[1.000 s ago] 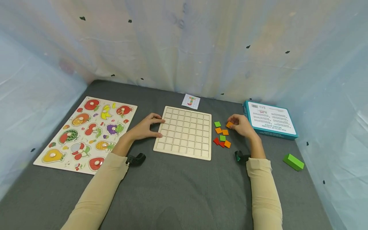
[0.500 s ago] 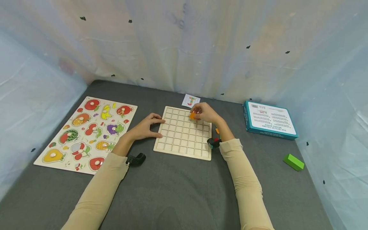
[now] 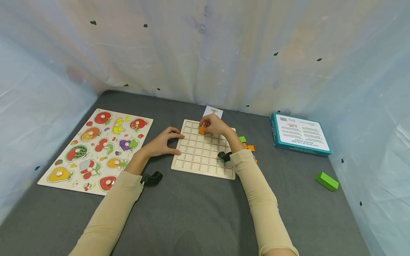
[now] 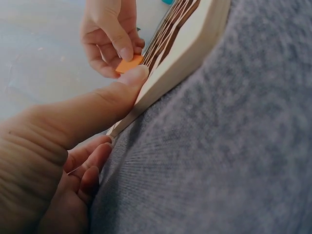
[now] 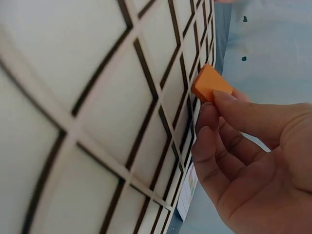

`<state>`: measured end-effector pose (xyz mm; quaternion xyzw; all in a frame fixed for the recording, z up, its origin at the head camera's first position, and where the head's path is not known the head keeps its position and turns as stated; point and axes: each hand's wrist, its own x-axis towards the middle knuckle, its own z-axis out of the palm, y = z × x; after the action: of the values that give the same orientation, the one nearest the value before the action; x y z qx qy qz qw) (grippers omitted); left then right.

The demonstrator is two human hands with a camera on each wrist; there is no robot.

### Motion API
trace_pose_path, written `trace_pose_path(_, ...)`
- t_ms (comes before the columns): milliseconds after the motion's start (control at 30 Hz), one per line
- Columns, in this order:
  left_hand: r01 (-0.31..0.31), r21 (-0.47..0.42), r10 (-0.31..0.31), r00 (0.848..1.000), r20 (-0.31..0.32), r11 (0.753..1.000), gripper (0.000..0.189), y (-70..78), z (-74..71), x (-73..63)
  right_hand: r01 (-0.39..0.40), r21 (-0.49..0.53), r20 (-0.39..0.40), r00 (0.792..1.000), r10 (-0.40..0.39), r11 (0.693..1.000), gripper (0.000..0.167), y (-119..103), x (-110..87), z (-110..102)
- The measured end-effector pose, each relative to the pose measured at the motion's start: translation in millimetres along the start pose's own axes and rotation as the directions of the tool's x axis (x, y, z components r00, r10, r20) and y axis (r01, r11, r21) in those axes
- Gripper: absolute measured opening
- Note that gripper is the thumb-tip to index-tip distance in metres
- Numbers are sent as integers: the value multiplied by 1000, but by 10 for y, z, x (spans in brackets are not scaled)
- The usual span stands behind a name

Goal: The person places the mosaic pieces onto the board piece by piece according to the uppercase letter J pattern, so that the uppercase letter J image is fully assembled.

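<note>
In the head view a pale wooden grid board (image 3: 201, 156) lies flat on the dark cloth. My left hand (image 3: 161, 142) rests at its left edge, thumb and fingertips spread along the side. The left wrist view has the left thumb (image 4: 105, 100) against the board's edge. My right hand (image 3: 216, 125) is over the far part of the board and pinches an orange square tile (image 5: 210, 85) between thumb and fingers. In the right wrist view the tile is tilted, close over the grid. Beyond the right hand lies a pattern card (image 3: 215, 111), partly covered by it.
Green and orange tiles (image 3: 251, 148) lie right of the board, partly hidden by the right forearm. A fruit puzzle board (image 3: 96, 149) is on the left. At the right are a teal-edged box (image 3: 301, 133) and a green block (image 3: 327, 181).
My right hand has carried the orange tile leftward from the loose tiles on the right to over the board's far rows. The left hand has stayed at the board's edge.
</note>
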<state>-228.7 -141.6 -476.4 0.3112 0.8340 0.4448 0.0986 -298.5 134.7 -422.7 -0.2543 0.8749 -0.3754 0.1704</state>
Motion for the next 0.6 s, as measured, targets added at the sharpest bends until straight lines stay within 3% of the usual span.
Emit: trace_pose_path(600, 27, 7, -27, 1000, -3, 1000, 63, -6, 11, 13, -64, -91, -12, 998, 64, 994, 13, 6, 49, 77)
